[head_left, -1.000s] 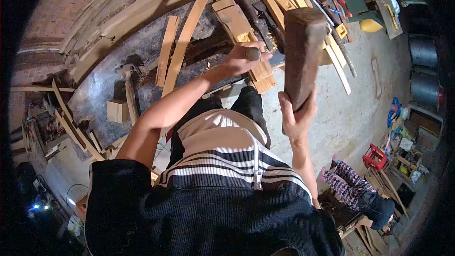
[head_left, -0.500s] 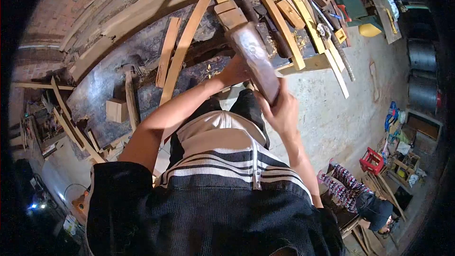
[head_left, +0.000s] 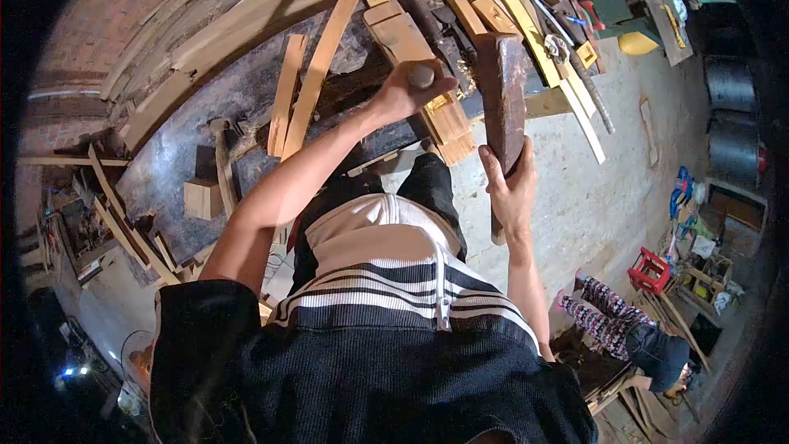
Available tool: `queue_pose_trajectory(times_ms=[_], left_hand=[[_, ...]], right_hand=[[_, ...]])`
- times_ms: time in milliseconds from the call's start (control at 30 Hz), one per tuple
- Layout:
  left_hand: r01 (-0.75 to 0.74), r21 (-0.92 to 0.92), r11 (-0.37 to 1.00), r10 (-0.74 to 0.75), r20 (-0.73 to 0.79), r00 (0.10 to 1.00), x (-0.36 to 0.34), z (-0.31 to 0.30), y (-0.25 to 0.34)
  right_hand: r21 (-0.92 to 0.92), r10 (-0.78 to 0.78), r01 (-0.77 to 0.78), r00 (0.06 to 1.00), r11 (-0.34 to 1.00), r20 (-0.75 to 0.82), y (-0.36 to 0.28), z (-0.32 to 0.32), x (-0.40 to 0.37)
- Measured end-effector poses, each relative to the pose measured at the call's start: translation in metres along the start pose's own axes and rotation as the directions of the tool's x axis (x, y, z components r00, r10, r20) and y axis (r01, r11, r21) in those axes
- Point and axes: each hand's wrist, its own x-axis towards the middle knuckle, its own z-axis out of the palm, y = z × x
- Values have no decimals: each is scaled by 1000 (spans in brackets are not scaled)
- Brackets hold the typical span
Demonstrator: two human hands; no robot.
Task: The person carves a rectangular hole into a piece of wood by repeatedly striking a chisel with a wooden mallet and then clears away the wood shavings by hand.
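My left hand (head_left: 401, 97) is closed around a chisel (head_left: 422, 76). Only the round end of its handle shows, and the blade is hidden below the fist. Under that hand lies a light wooden workpiece (head_left: 448, 123) with a cut-out and some chips in it. To the right, my right hand (head_left: 514, 193) grips a dark, worn mallet (head_left: 505, 99), raised upright and apart from the chisel. A short piece of its handle sticks out below the fingers.
Long wooden strips (head_left: 333, 49) cross the dark workbench (head_left: 164, 164). A small wood block (head_left: 201, 197) and a hammer-like tool (head_left: 223, 156) lie at its left. Dark tools (head_left: 448, 41) rest beyond the workpiece. Another person (head_left: 625, 333) sits at lower right near a red crate (head_left: 649, 270).
The mallet has swung right and up, away from my left hand, uncovering the chisel handle's end and the workpiece. My left hand is still closed over the workpiece.
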Motion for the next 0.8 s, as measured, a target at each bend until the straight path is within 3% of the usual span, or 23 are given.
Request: queue_pose_trajectory(times_ms=[100, 133, 167, 233, 300, 333, 367, 400, 433, 500, 567, 633, 700, 733, 767, 800], left_hand=[[-120, 22, 993, 119, 32, 992, -5, 4, -7], [-197, 337, 921, 171, 106, 980, -4, 3, -6], [-191, 339, 921, 165, 105, 981, -7, 3, -4], [-147, 148, 978, 126, 139, 982, -17, 9, 16], [-229, 128, 965, 218, 92, 972, -23, 21, 0], [-191, 46, 981, 184, 116, 976, -26, 19, -14], [-150, -38, 988, 153, 143, 978, -29, 19, -29], [-391, 360, 847, 320, 241, 916, -30, 23, -67], [-561, 657, 503, 409, 391, 825, -28, 25, -71], [-386, 512, 767, 269, 290, 919, -38, 24, -50], [-388, 504, 772, 279, 280, 919, -39, 22, -96], [-416, 479, 773, 308, 290, 906, -37, 23, -94], [-458, 377, 805, 417, 188, 889, -39, 24, -73], [-370, 626, 687, 238, 287, 928, -34, 23, -48], [-372, 490, 789, 375, 97, 922, -24, 22, -49], [-173, 447, 878, 215, -44, 976, -22, 19, -15]], right_hand=[[-60, -12, 14, 999, 998, 36, -5, -3, -1], [-59, -6, 8, 999, 998, 38, -8, -3, -3], [2, -53, 53, 999, 999, 5, -12, -2, -6], [64, -98, 100, 995, 993, -28, -20, -4, -12], [52, -348, 356, 930, 933, -114, -27, -6, -18], [77, -434, 447, 890, 891, -138, -28, -1, -17], [-37, -513, 512, 858, 858, -20, -24, -1, -12], [-207, -369, 391, 919, 897, 138, -19, 2, -8], [-386, -186, 280, 947, 879, 264, -14, 7, -7], [-395, -239, 350, 922, 850, 304, -8, 9, -4], [-299, -358, 404, 913, 864, 197, -14, 10, -14], [-200, -451, 471, 882, 859, 135, -10, 11, -15], [-232, -363, 388, 920, 892, 145, -11, 14, -13], [-310, -191, 256, 956, 916, 225, -10, 16, -4], [-311, -193, 256, 956, 915, 219, -8, 15, -1], [-287, -189, 231, 968, 930, 167, -5, 14, 4]])
